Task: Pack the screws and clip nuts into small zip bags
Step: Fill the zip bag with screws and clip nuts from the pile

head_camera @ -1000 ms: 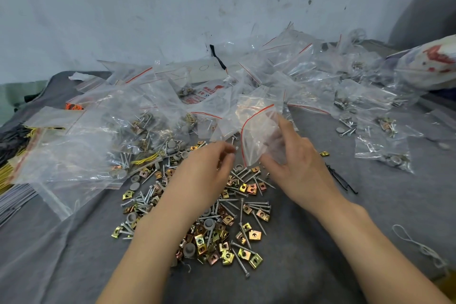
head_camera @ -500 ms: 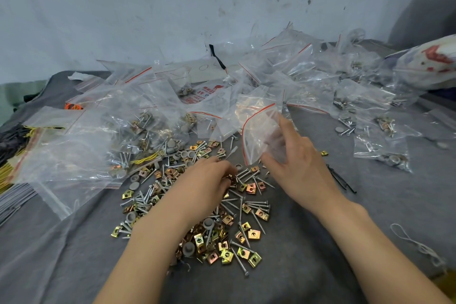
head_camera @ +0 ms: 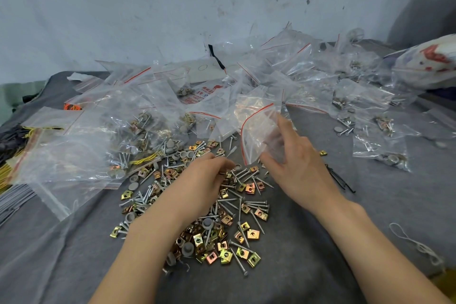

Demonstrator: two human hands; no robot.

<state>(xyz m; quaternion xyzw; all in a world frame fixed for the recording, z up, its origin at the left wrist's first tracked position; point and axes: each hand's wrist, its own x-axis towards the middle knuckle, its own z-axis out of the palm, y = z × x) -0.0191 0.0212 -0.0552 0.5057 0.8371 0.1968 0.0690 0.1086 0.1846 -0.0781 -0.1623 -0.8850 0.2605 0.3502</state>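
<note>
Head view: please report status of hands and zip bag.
Left hand in the loose pile, fingers curled, grasp hidden. Right hand holds the zip bag, mouth open. Nothing between pile and bag.

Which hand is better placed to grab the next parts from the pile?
Left. The left hand rests on the pile, curled in among its parts. The right hand is busy holding the bag up at the pile's far edge.

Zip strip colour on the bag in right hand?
Red strip on a clear bag; head view.
</note>
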